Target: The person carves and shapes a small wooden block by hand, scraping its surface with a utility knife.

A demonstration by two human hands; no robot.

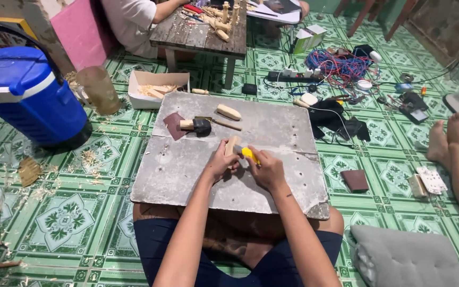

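Left hand [220,162] gripping wood block [232,144], right hand [265,169] gripping yellow knife [249,154], on grey board [187,170]; mallet [198,126], sandpaper [174,125] behind block.

board [187,170]: lying across the person's lap, near centre
hands: left hand [220,163] and right hand [265,171] meeting on the board's near half, both touching a wood piece [232,144]; knife [249,154] sitting in the right hand
mallet [197,126]: lying on the board's far half, left of a wood blank [228,111]
cooler [25,95]: standing far left on the floor, cup [99,90] just right of it
box [155,87]: sitting beyond the board
table [203,34]: standing far behind the box
cables [341,66]: lying far right
cushion [407,258]: lying near right
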